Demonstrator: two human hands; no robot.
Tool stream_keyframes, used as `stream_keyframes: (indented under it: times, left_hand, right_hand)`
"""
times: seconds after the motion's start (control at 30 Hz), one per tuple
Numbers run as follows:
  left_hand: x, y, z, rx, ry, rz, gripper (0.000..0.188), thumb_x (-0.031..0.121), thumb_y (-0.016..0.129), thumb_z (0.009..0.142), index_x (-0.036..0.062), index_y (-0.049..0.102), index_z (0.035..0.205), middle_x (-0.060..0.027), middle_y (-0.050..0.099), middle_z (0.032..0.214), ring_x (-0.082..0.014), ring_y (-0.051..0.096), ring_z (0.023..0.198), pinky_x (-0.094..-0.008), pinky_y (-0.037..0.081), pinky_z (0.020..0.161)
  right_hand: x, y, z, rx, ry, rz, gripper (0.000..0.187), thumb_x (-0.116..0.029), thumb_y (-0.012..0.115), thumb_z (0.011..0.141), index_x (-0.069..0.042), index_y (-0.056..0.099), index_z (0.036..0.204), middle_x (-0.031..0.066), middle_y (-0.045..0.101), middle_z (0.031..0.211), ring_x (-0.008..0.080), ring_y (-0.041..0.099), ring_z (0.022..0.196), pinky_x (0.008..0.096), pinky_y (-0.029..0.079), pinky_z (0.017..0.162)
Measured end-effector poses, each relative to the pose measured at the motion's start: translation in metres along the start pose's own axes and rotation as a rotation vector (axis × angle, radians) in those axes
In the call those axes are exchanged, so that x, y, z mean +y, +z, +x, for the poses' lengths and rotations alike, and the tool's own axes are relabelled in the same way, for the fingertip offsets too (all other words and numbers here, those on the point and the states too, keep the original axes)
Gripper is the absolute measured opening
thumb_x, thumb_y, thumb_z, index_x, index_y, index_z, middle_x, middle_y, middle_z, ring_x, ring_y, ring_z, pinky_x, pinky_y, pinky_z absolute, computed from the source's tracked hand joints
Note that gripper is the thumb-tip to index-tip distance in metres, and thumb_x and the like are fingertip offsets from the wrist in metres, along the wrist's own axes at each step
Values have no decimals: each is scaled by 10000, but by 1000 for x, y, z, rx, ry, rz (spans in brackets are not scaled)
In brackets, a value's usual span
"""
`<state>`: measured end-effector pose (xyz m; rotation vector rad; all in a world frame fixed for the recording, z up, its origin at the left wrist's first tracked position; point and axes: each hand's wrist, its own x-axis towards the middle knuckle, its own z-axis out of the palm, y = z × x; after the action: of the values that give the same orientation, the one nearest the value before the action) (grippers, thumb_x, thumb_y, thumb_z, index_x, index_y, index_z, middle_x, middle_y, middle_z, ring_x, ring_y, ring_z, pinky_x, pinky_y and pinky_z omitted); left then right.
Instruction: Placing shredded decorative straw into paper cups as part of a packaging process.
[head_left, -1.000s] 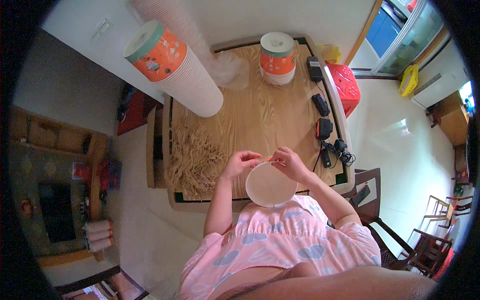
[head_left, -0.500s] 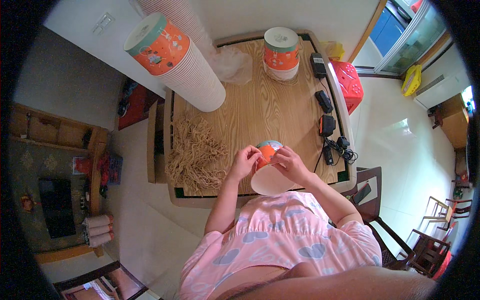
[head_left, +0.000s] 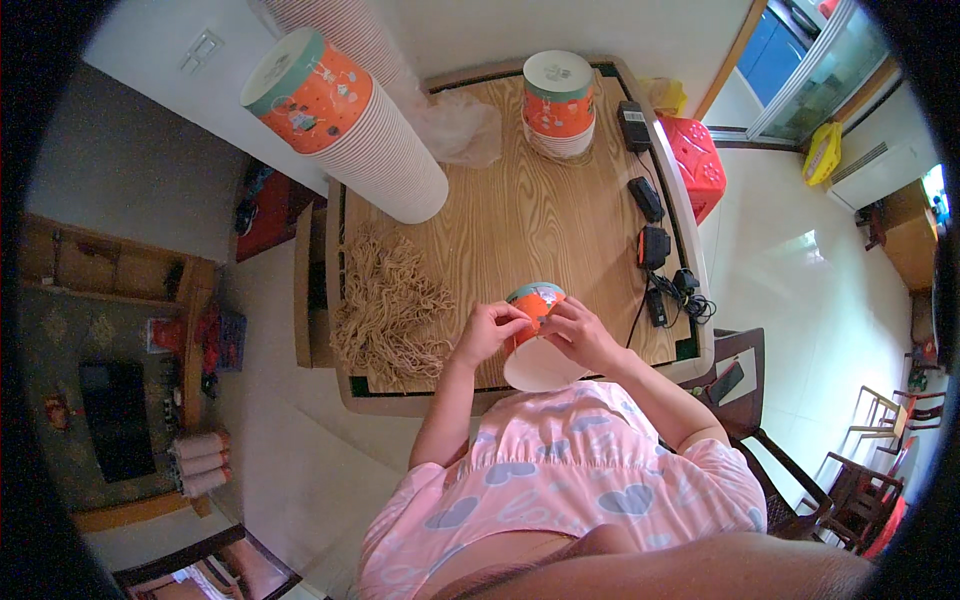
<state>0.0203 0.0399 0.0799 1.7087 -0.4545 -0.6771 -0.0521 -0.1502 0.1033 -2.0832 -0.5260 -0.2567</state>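
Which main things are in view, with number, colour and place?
Table: one, brown, in front
Bucket: one, orange-white, near edge
Tall stack: one, orange-white, far left
Wrapped stack: one, pale, behind tall stack
Short stack: one, orange-white, far side
String bundle: one, tan, near left
Plastic film: one, clear, far side
Devices: several, mostly black, right edge
Stool: one, red, right of table
Bags: two, yellow, right
Chairs: several, brown, right
Left hand: one, bare, bucket's left
Right hand: one, bare, bucket's right

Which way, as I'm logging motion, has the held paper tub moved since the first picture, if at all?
Yes: the paper tub has tilted, its base end swung toward the far side of the wood-grain tabletop.
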Motion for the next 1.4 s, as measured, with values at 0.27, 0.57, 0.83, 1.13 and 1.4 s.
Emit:
stream_keyframes:
  times: [0.27, 0.57, 0.83, 1.13, 1.4]
  left_hand:
    - [-10, 2, 1, 59, -46, -16, 69, 64, 633, 750, -1, 628, 774, -22, 612, 717, -75, 550, 646, -215, 452, 589]
    - [3, 4, 4, 149, 101, 249, 66, 45, 619, 734, 1, 630, 783, -74, 601, 731, -146, 579, 672, -259, 456, 608]
    - [11, 5, 6, 147, 200, 473, 83, 60, 617, 725, 27, 635, 798, -112, 584, 755, -237, 587, 696, -310, 465, 626]
    - [11, -3, 2, 102, 187, 429, 79, 59, 614, 726, 25, 634, 794, -109, 584, 751, -239, 579, 694, -308, 459, 632]
    - [11, -1, 4, 177, 218, 436, 64, 45, 613, 717, 20, 619, 776, -108, 580, 738, -244, 580, 694, -311, 458, 618]
  right_hand:
    - [-1, 1, -3, -17, 119, -25, 277, -25, 597, 678, -70, 544, 946, 110, 526, 941, 321, 477, 923, 394, 425, 790]
    - [-1, 0, -1, -66, 73, -34, 301, -9, 589, 651, -74, 554, 943, 102, 520, 965, 311, 485, 885, 393, 423, 770]
    - [-7, 1, 1, -77, 119, -20, 307, -22, 576, 654, -71, 545, 955, 113, 502, 1014, 329, 477, 932, 410, 410, 802]
    - [-4, -1, -1, -60, 105, -34, 282, -21, 585, 637, -66, 548, 912, 104, 516, 982, 317, 472, 923, 392, 415, 793]
    - [-1, 3, 0, -58, 90, -46, 243, -11, 578, 634, -64, 550, 870, 103, 513, 929, 306, 474, 895, 382, 418, 776]
